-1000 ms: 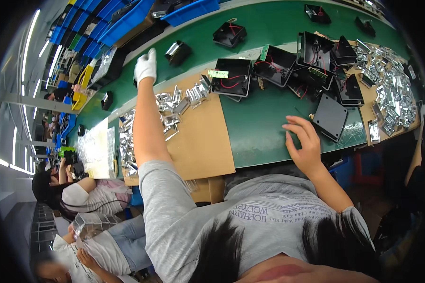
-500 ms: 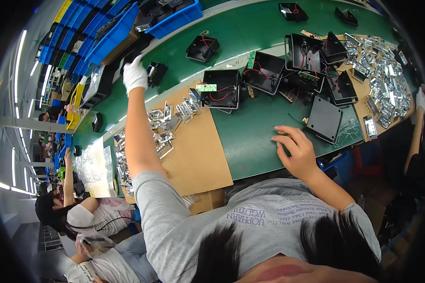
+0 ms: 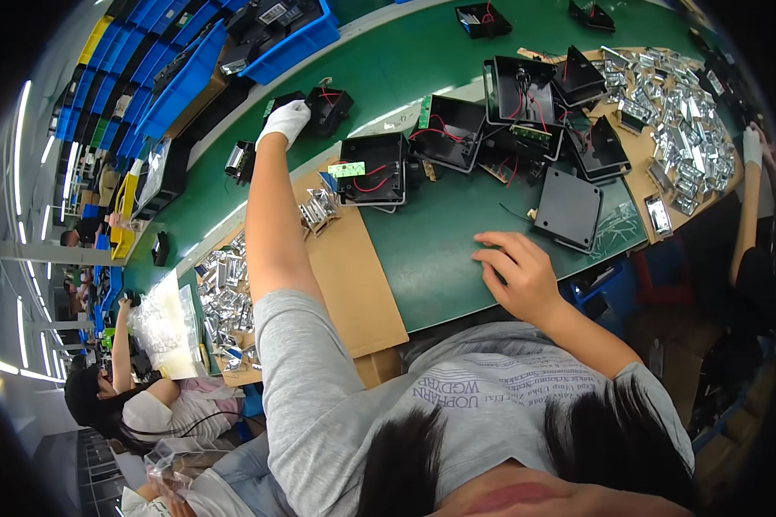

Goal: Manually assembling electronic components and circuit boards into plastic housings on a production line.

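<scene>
Head view: left hand (image 3: 286, 122), white-gloved, at black case (image 3: 331, 112) on far side of green tabletop (image 3: 440, 267); grip hidden, can't tell. Right hand (image 3: 521, 274) bare, empty, fingers loosely apart, near black square piece (image 3: 569, 207).

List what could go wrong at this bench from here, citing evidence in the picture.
The gloved left hand, at or close beside a black housing, might knock it. Red wires in the clustered housings could snag. The lone silver part near the bench's edge might fall.
</scene>
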Demonstrator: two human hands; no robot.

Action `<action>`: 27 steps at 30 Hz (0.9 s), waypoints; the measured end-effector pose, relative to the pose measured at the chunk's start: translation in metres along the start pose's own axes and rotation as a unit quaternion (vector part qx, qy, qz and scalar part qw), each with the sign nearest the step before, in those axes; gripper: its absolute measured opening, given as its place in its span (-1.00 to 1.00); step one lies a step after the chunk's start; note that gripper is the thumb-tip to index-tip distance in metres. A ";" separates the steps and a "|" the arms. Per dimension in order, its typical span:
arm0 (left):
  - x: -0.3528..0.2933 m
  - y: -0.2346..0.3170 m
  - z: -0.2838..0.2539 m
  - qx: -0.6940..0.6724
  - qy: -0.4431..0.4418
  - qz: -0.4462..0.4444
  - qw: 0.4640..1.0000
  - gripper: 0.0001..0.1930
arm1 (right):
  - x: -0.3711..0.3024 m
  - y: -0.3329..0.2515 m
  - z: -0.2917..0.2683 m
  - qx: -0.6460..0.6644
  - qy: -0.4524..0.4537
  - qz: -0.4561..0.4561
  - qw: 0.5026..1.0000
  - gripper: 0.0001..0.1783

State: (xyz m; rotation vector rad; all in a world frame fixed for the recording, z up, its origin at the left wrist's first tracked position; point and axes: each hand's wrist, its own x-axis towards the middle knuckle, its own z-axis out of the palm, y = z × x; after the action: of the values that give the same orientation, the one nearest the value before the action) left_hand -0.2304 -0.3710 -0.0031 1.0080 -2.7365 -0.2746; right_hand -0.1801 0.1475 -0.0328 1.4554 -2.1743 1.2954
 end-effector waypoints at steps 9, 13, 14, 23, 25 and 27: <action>-0.042 -0.002 -0.053 0.087 0.023 0.045 0.995 -0.60 | -0.001 0.003 0.003 -0.007 0.023 -0.025 0.999 -0.78; -0.081 0.063 -0.100 -0.091 0.106 0.069 0.988 -0.66 | -0.006 0.008 0.004 -0.009 0.028 -0.028 0.999 -0.78; -0.095 0.085 -0.107 -0.093 0.105 0.069 0.988 -0.66 | -0.007 0.009 0.005 -0.009 0.028 -0.027 0.999 -0.78; -0.174 0.185 -0.079 0.020 0.128 0.223 0.966 -0.69 | -0.009 0.009 0.008 -0.005 0.040 -0.032 0.999 -0.76; -0.186 0.189 -0.082 0.014 0.061 0.218 0.974 -0.67 | -0.009 0.009 0.009 -0.007 0.044 -0.038 0.998 -0.76; -0.196 0.186 -0.090 0.015 0.029 0.210 0.977 -0.66 | -0.009 0.009 0.009 -0.002 0.044 -0.043 0.998 -0.76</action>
State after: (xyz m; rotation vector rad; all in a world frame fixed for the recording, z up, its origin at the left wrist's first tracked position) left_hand -0.1757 -0.1126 0.1026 0.4143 -2.8178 -0.1296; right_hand -0.1809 0.1475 -0.0478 1.4449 -2.0343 1.3006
